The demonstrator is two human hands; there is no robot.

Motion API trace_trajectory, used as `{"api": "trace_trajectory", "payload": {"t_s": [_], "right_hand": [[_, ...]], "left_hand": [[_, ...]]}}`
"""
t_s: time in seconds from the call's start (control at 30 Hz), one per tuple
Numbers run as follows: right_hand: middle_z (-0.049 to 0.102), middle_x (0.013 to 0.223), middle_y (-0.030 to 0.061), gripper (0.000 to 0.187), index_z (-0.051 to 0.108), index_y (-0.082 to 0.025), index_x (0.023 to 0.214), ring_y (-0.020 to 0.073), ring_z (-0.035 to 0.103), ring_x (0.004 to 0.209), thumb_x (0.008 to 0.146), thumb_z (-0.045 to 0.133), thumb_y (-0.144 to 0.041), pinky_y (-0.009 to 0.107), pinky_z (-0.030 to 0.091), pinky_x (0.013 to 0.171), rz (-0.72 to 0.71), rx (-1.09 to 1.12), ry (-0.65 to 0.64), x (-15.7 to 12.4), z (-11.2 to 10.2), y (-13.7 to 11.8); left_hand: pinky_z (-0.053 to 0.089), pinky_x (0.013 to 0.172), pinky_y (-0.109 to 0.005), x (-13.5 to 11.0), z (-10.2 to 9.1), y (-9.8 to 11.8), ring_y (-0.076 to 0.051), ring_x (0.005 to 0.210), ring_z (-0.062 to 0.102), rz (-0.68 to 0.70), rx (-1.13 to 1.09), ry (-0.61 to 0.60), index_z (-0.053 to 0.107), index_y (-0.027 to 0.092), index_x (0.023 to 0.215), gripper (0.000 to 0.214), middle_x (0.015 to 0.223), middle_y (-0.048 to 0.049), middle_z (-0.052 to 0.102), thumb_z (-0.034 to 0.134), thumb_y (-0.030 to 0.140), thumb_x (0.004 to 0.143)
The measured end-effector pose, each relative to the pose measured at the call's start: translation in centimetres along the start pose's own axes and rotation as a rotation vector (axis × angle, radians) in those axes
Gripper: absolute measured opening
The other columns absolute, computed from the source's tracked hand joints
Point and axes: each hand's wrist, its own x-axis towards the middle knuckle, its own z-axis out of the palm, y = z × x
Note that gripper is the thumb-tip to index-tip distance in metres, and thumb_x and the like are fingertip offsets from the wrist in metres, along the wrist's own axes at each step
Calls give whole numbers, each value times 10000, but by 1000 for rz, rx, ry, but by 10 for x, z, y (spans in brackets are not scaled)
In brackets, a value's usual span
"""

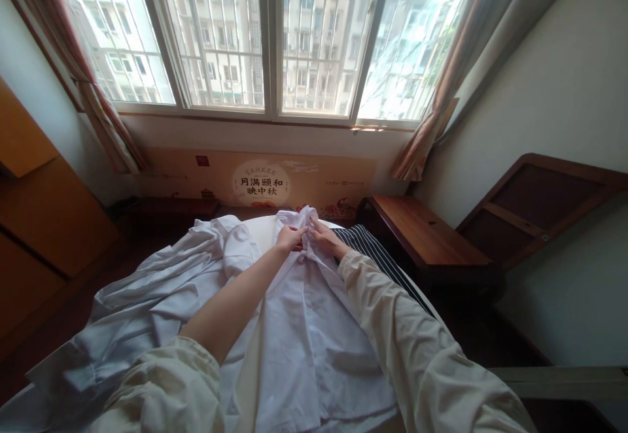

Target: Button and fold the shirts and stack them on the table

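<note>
A white button-up shirt (314,341) lies spread on a round white table (258,225), its collar end toward the window. Both my hands are at the collar. My left hand (292,238) has its fingers closed on the cloth at the left of the neck opening. Facing it, my right hand (325,237) pinches the fabric near the collar's right side. The fingertips almost meet, and the small part between them is too fine to make out. Below them the button placket runs down the front of the shirt.
More white cloth (167,289) lies crumpled at the left and hangs over the table edge. A black-and-white striped cloth (377,259) lies at the right. Beyond stand a low wooden table (426,227), a leaning brown panel (549,204), a printed board (314,181) and a wooden cabinet (44,224).
</note>
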Motion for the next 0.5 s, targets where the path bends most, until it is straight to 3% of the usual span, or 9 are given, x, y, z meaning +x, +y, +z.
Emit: {"api": "trace_trajectory", "payload": {"t_s": [0.17,0.27,0.4,0.5], "right_hand": [[373,1694,116,757,277,-164,1678,280,359,1562,982,462,-397,498,254,1297,-41,-111,-14,-25,-1,1],[332,1711,126,753,254,-159,1684,276,303,1589,1005,451,-416,484,231,1305,-14,-166,-29,-38,-4,-4],[226,1743,160,782,276,-108,1673,301,156,1632,1021,475,-491,478,167,1322,64,-283,-93,-66,-1,-22],[180,1756,152,775,242,-118,1684,294,136,1637,1050,438,-519,469,156,1324,51,-321,-155,-103,1,-45]], "left_hand": [[583,563,-303,14,4,11,-225,646,729,12,14,14,621,169,1093,523,840,-87,742,809,575,824],[566,576,-275,22,7,18,-218,701,729,58,37,35,666,180,1044,398,881,-84,753,805,490,836],[532,577,-244,35,9,21,-207,702,715,97,64,59,704,170,914,202,797,-71,737,760,355,855],[506,545,-239,43,10,19,-195,645,692,86,52,75,695,161,874,190,708,-62,701,698,350,890]]}}
